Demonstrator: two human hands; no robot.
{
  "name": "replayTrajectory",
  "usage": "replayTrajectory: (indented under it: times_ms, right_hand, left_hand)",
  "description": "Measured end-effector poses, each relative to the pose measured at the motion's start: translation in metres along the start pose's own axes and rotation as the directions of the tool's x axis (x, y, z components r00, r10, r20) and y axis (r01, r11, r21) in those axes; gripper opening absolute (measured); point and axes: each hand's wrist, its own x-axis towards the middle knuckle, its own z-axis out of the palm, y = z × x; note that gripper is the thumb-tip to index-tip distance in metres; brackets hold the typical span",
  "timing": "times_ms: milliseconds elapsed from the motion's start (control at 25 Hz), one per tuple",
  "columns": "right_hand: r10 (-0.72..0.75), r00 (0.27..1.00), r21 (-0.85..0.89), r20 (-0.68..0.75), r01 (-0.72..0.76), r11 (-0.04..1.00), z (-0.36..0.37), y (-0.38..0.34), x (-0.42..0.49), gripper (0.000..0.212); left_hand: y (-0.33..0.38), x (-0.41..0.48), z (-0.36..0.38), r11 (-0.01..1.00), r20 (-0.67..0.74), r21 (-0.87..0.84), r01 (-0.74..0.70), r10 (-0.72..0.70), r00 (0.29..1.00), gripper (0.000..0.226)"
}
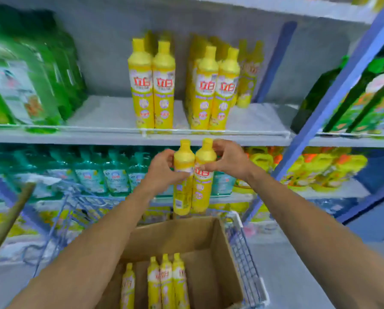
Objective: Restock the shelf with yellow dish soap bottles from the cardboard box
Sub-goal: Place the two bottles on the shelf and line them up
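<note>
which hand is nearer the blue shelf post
Right. The right hand grips one yellow bottle just left of the blue post; the left hand grips the other bottle, farther left.

You hold two bottles (183,197) at centre frame: one in your left hand (162,169), one in your right hand (230,161). Four more stand in the one box (220,253), bottom centre. Four front the shelf (110,117) above; those behind blur uncountably.
</note>
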Motion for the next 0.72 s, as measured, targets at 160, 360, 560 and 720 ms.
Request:
replayTrajectory:
  times_ms: [160, 360, 560, 720]
  right_hand:
    - [-0.137, 0.984, 0.014, -0.109, 0.14, 0.99, -0.078, -0.068, 0.001, 0.056]
    - [-0.247, 0.944, 0.037, -0.219, 0.261, 0.965, -0.162, -0.093, 0.006, 0.05]
    - [-0.305, 0.91, 0.054, -0.279, 0.332, 0.942, -0.235, -0.089, 0.025, 0.051]
    - [-0.317, 0.906, 0.069, -0.279, 0.348, 0.935, -0.278, -0.07, 0.05, 0.052]
  left_hand:
    - [0.096, 0.032, -0.005, 0.985, 0.002, 0.014, -0.174, 0.174, 0.985, 0.053]
    - [0.18, 0.068, 0.022, 0.946, -0.022, 0.031, -0.324, 0.324, 0.946, 0.053]
    - [0.23, 0.112, 0.074, 0.928, -0.115, 0.045, -0.371, 0.374, 0.92, 0.047]
    - [0.245, 0.149, 0.112, 0.929, -0.156, 0.074, -0.363, 0.371, 0.916, 0.05]
